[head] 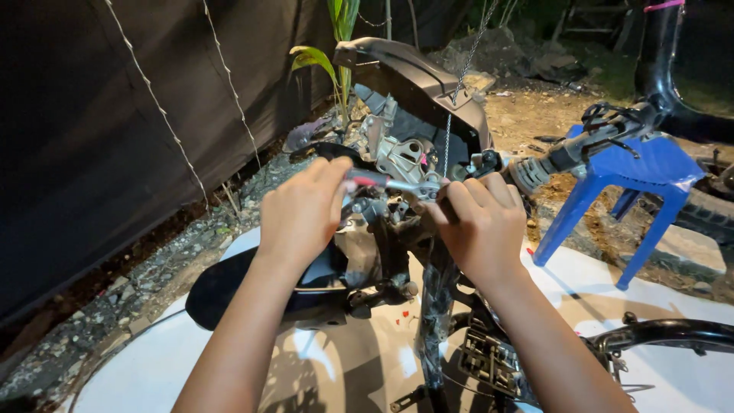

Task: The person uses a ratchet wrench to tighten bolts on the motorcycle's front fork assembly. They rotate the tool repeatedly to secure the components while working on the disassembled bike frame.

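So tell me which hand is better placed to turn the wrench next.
Probably the left hand: it grips the red-marked handle end of the wrench, where leverage is. The right hand sits at the wrench head by the handlebar bracket, seemingly steadying it.

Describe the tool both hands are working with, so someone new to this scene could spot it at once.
Start at the stripped scooter front in the middle of the view, with the blue plastic stool to its right. Just below its dark cowl, the left hand and right hand meet on a slim shiny metal wrench, the only bright bar there with a red grip.
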